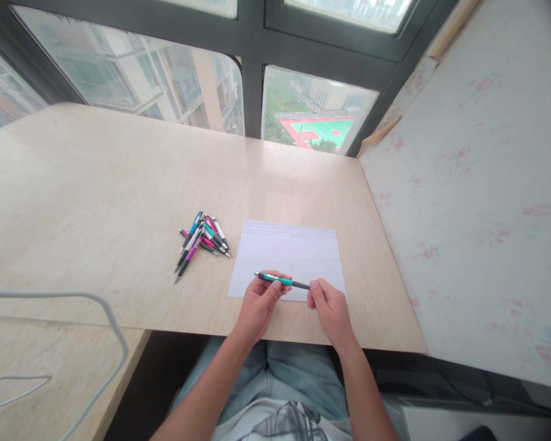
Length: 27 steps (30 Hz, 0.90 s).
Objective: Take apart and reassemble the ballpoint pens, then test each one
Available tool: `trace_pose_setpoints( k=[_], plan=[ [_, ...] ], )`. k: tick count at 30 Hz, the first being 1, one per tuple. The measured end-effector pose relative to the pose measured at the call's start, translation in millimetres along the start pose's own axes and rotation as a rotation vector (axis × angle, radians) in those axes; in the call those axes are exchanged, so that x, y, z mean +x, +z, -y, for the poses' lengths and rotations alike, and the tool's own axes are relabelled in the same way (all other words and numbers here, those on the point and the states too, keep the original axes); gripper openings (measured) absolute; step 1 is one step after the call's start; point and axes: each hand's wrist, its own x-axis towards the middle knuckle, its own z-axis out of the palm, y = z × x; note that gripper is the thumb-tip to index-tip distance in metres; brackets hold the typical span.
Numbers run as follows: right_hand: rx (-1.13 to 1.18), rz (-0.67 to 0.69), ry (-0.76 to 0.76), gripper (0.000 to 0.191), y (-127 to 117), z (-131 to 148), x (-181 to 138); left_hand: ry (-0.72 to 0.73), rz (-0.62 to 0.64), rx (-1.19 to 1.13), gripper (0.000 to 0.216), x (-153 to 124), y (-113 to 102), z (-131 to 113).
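Observation:
A green and black pen [281, 280] lies level across my two hands, above the lower part of a white sheet of paper [298, 254]. My left hand [262, 297] pinches its green barrel between thumb and fingers. At the other end, the fingertips of my right hand [328, 304] close around the black tip end, which they hide. Rows of small writing run along the top of the sheet. Left of the paper sits a loose pile of several pens [204, 237] in purple, white, blue, pink and green, all with dark grips.
The pale desk [96, 202] reaches back to a dark-framed window [252, 79]. A flowered wall [477, 202] borders it on the right. At the lower left, a white cable [112, 324] arches over a second tabletop [50, 349].

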Motion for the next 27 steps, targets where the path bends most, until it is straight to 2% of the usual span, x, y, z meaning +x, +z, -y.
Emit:
trace_pose_setpoints(
  k=[6, 10, 12, 15, 21, 27],
  plan=[
    [0.091, 0.051, 0.06, 0.051, 5, -8, 0, 0.0, 0.009, 0.011, 0.02, 0, 2, -2],
    [0.147, 0.241, 0.078, 0.047, 3, -8, 0, 0.002, 0.016, 0.072, 0.026, -1, 3, -2],
    [0.143, 0.274, 0.062, 0.04, 1, -6, 1, 0.016, 0.006, 0.115, 0.027, 0, 3, -1],
    [0.191, 0.183, 0.048, 0.032, 2, -1, 0, 0.037, 0.003, 0.182, 0.027, 1, 2, 0],
    [0.219, 0.029, -0.011, 0.029, 11, 13, 1, 0.094, 0.032, 0.355, 0.022, -1, 2, -1],
    [0.193, -0.009, -0.068, 0.034, 16, 17, 6, 0.078, 0.112, 0.461, 0.022, -5, 8, -5]
  ],
)
